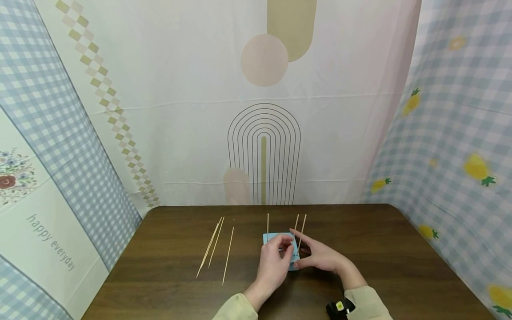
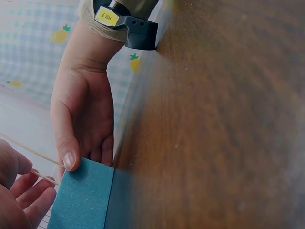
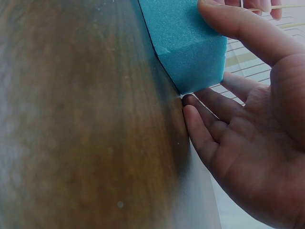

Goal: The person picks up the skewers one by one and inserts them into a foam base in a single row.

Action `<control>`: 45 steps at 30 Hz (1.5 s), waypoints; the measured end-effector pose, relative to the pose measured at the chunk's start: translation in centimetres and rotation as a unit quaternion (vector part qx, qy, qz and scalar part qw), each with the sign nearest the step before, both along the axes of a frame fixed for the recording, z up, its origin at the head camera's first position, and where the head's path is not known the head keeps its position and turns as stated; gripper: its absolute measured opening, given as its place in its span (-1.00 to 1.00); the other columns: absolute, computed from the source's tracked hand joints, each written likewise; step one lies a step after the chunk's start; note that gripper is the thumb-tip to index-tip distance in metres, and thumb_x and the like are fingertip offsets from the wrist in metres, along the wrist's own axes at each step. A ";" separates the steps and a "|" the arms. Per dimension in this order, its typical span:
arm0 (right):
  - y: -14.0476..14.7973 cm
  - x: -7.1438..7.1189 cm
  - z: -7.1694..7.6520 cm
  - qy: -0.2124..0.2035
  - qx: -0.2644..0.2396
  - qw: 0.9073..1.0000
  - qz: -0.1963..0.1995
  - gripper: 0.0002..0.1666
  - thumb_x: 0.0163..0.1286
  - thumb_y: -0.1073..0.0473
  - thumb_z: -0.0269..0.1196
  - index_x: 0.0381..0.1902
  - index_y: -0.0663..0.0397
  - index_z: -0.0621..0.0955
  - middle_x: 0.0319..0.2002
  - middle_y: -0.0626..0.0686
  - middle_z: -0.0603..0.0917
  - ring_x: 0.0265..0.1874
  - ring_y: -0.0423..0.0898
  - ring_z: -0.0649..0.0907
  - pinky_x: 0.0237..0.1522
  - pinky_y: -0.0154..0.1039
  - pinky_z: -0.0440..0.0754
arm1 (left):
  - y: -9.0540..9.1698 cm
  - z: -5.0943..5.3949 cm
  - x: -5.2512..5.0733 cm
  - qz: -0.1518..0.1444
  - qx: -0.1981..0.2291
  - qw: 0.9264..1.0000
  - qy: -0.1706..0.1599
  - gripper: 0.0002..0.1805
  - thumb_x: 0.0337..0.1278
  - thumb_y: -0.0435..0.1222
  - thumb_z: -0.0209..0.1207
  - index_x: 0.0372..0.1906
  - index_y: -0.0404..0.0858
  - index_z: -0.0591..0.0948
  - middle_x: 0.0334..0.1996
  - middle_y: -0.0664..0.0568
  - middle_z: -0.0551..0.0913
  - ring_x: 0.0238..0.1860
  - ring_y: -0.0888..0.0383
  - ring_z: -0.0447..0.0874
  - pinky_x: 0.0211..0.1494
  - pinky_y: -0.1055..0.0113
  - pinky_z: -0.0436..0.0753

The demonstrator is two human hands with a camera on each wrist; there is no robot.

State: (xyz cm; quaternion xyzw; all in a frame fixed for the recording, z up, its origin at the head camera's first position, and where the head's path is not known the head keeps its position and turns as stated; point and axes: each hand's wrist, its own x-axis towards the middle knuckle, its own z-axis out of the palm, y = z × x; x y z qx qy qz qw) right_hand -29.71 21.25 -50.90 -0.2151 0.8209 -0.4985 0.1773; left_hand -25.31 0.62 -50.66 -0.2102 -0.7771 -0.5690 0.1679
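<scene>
A light-blue foam block [image 1: 276, 235] sits on the table, with thin wooden skewers standing in it. One skewer [image 1: 268, 223] rises at its left, another [image 1: 302, 229] at its right. My left hand [image 1: 274, 262] is over the block, its thumb and fingertips pinching the lower part of a skewer [image 1: 297, 221]; the hand hides where that tip meets the foam. From the right, my right hand [image 1: 322, 256] grips the block [image 3: 190, 57]. Its thumb [image 3: 238, 19] presses on one face while the other fingers reach round the side.
Several loose skewers [image 1: 228, 255] lie on the brown wooden table [image 1: 168, 266], left of the block. A black wrist camera [image 1: 338, 309] is strapped at the right sleeve. Patterned cloths hang behind the table [image 1: 192, 146] and along both sides.
</scene>
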 end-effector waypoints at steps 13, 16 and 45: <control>0.0 0.1 0.0 -0.001 0.001 1.000 0.002 0.25 0.32 0.03 0.53 0.76 -0.01 0.06 0.62 0.37 0.22 0.50 0.44 0.37 0.42 0.30 0.43 | 0.0 0.1 0.1 -0.001 -0.001 1.000 -0.007 -0.84 0.44 -0.46 0.29 0.02 -0.29 0.72 -0.17 0.09 0.76 -0.18 0.29 0.72 -0.09 0.36 0.76; 0.0 0.1 0.0 -0.003 0.001 1.000 0.002 0.26 0.32 0.02 0.53 0.76 -0.01 0.05 0.62 0.37 0.22 0.49 0.46 0.37 0.40 0.32 0.45 | 0.0 0.2 0.2 -0.001 0.001 1.000 -0.011 -0.83 0.43 -0.46 0.30 0.03 -0.28 0.72 -0.16 0.09 0.76 -0.18 0.29 0.71 -0.08 0.37 0.76; -0.1 0.1 0.1 -0.007 0.015 1.000 -0.013 0.24 0.31 0.03 0.54 0.76 -0.07 0.09 0.65 0.39 0.13 0.49 0.46 0.37 0.42 0.34 0.42 | -3.2 3.0 3.3 -0.037 -0.014 0.999 -0.027 -0.66 0.46 -0.37 0.30 0.25 -0.28 0.68 0.11 -0.09 0.78 0.13 0.07 0.77 0.15 0.26 0.73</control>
